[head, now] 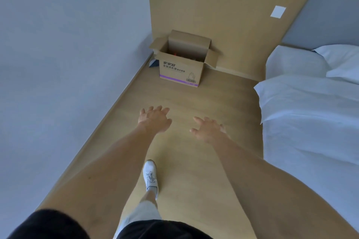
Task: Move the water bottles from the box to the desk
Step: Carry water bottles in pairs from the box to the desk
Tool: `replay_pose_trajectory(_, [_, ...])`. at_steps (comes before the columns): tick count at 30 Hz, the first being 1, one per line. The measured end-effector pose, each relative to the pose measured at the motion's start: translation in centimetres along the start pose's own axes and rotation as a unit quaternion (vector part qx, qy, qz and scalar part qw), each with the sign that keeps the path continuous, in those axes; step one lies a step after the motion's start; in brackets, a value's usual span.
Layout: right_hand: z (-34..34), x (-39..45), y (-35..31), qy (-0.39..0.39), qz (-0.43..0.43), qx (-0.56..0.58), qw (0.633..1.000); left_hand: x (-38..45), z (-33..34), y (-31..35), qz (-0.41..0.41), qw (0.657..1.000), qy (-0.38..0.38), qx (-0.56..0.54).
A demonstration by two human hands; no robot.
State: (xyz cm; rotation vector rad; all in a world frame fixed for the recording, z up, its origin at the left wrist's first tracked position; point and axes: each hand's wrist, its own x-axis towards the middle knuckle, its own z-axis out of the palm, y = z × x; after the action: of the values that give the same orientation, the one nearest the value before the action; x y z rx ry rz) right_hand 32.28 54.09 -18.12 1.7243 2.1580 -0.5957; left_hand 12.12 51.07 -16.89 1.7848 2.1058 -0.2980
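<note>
An open cardboard box point(180, 72) with printed text and a purple stripe stands on the wooden floor in the far corner, flaps up. Dark shapes with a hint of red show inside it; I cannot make out bottles clearly. My left hand point(154, 119) and my right hand point(208, 129) are stretched forward, palms down, fingers spread, holding nothing. Both hands are well short of the box, over bare floor. No desk is in view.
A grey wall runs along the left. A bed with white sheets point(310, 122) and pillows point(295, 62) fills the right side, under a grey headboard point(326, 17). A wooden panel wall stands behind the box. My white shoe point(150, 175) is stepping forward on the floor strip.
</note>
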Motion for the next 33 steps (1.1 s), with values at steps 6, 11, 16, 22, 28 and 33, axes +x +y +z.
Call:
replay_pose_trajectory(6, [-6.9,12.0,-1.9,0.001,0.029,-0.015,0.999,14.3,-5.7,-2.6,0.031,0.999,0.004,-0.017])
replay_pose_trajectory(11, [-13.0,21.0,-3.8,0.004,0.042,-0.003,0.999,25.0,-11.9,-4.5,0.064,0.998,0.008,-0.012])
replay_pose_trajectory(16, [-17.6,28.8,-4.2,0.011,0.064,0.024,0.998,33.6,-16.5,-4.1,0.101,0.995,0.003,0.014])
replay_pose_trajectory(22, [-22.2,39.6,-3.2,0.01,0.06,0.044,0.997,45.0,-19.3,-2.8,0.1,0.994,-0.013,0.039])
replay_pose_trajectory(28, [-28.1,52.7,-1.6,0.001,0.043,0.056,0.997,57.9,-23.9,-2.1,0.069,0.997,-0.007,0.031])
replay_pose_trajectory(33, [-34.0,62.0,-0.7,-0.002,0.027,0.055,0.998,67.0,-28.3,-1.1,0.052,0.999,0.011,0.007])
